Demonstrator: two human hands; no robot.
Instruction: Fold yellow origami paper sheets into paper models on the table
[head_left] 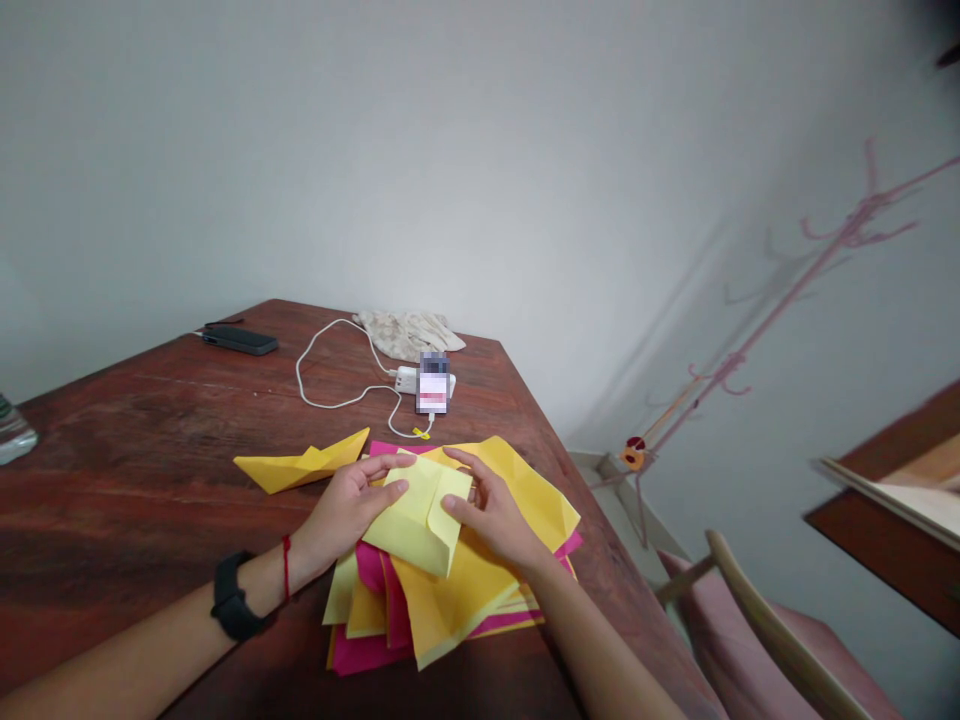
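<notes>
A pale yellow folded paper (416,520) is held between my two hands, with a vertical seam and a flap visible on its upper face. My left hand (358,497) grips its left edge, thumb on top. On the right edge my right hand (491,508) pinches it, the thumb pressing on the flap and the other fingers partly behind. Under it lies a loose pile of yellow and pink paper sheets (517,480), creased and overlapping. A folded yellow paper boat (304,465) rests on the table to the left of the pile.
On the brown wooden table (150,460), a phone (433,385) lies on a white power bank (406,380) with a white cable. A crumpled cloth (409,333) and a black device (240,340) lie farther back. At right are a pink coat stand (765,335) and a chair (772,610).
</notes>
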